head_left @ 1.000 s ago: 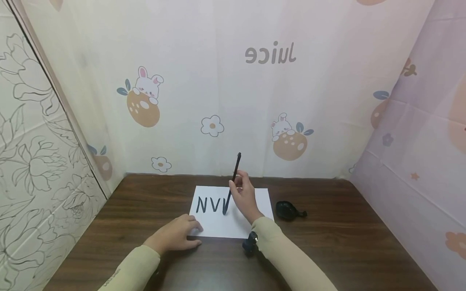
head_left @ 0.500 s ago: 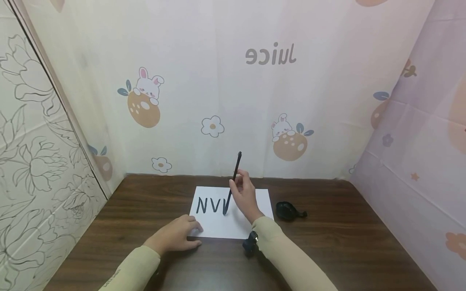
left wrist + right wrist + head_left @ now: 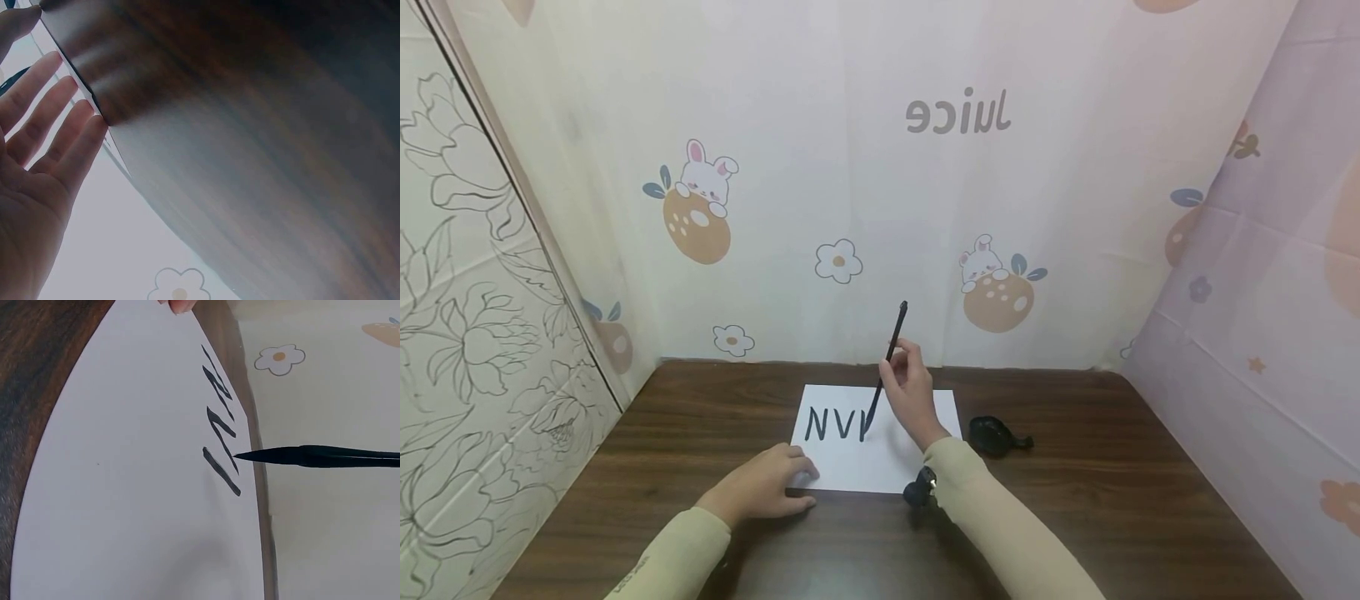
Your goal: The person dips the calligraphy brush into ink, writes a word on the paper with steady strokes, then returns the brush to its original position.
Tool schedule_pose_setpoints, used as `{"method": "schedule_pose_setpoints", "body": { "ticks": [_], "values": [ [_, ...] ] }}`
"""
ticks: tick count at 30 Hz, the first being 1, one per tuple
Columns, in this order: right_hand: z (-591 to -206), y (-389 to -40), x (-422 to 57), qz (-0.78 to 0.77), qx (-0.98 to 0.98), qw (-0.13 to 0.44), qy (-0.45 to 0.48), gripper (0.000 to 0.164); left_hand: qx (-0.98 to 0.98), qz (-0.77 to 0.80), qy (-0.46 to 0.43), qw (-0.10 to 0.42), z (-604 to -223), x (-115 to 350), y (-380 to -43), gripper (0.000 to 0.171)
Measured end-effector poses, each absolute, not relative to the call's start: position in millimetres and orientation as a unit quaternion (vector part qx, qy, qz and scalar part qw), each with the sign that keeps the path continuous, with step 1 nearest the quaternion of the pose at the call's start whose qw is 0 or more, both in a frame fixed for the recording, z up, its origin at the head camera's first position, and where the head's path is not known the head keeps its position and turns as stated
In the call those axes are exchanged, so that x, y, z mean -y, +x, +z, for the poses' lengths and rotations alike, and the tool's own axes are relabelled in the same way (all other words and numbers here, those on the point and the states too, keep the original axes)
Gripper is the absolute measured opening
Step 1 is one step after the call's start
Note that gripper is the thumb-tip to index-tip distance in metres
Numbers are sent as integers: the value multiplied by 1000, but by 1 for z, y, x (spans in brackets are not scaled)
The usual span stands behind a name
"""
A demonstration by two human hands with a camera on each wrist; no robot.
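A white sheet of paper (image 3: 880,471) lies on the brown wooden table, bearing the black painted letters N and V and a single upright stroke (image 3: 221,472). Between its thumb and fingers my right hand (image 3: 912,396) pinches a slanted black calligraphy brush (image 3: 891,346) over the sheet. In the right wrist view the pointed brush tip (image 3: 250,455) overlaps the paper near the painted strokes. My left hand (image 3: 767,482) rests at the sheet's lower left edge; the left wrist view shows its fingers (image 3: 84,147) extended along that edge.
A small black dish with a short handle (image 3: 991,437) stands on the table (image 3: 1075,500) right of the paper. Printed curtains (image 3: 850,183) rise behind the table and along both sides. A black wrist camera (image 3: 919,487) hangs under the right sleeve.
My right hand has moved slightly up and right with the brush, whose tip has come away from the bottom of the third stroke. My left hand has stayed in place.
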State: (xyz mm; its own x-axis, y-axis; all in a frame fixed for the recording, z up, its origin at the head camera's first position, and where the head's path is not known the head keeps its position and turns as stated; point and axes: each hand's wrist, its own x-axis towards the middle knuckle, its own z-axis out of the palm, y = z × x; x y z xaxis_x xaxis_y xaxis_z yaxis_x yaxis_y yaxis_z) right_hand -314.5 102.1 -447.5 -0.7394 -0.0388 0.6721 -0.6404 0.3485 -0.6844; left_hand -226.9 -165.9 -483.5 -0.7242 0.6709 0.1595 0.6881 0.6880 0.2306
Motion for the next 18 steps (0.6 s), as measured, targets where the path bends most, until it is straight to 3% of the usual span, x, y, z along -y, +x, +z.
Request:
{"method": "schedule_pose_setpoints", "body": {
  "ticks": [18],
  "values": [
    [-449,-322,-117,525,783,279,181,35,917,-138,-373,34,-483,166,-227,30]
  ]
}}
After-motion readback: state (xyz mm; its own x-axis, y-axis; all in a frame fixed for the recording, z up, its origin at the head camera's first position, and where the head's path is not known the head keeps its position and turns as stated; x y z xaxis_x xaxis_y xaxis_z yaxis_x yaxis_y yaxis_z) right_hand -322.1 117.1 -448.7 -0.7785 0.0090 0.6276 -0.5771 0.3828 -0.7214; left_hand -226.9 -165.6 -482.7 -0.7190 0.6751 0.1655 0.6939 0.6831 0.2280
